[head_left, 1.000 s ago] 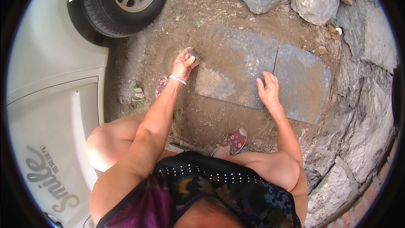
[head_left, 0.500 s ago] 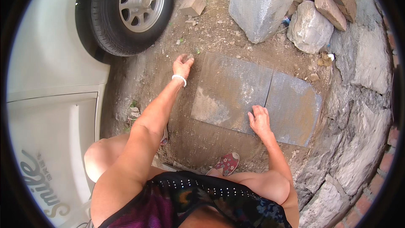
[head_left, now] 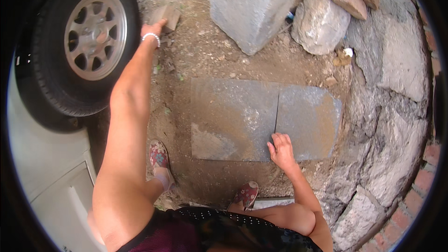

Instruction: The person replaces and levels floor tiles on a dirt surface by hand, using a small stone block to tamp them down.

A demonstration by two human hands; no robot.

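My left hand (head_left: 154,28) reaches far forward on a stretched arm, its fingers bent round the near left side of a small wooden block (head_left: 167,16). The block stands on the dirt beside the wheel; the hand hides part of it. My right hand (head_left: 282,150) rests on the near edge of the flat grey slabs, at the lower end of the narrow gap. Its thumb is apart from the lightly bent fingers, and nothing shows in them. The larger slab (head_left: 228,112) lies left of that gap, the smaller slab (head_left: 308,116) right of it.
A vehicle's wheel (head_left: 95,35) stands close to my left arm. Beyond the slabs are a big grey stone block (head_left: 254,7), a pale boulder (head_left: 321,21) and several loose stones. A rough stone wall base (head_left: 396,130) runs along the right. My feet are near the slabs.
My left hand has moved forward and left, from bare dirt beside the slab to the wooden block. The view has shifted and turned; my right hand stays at the slabs' gap.
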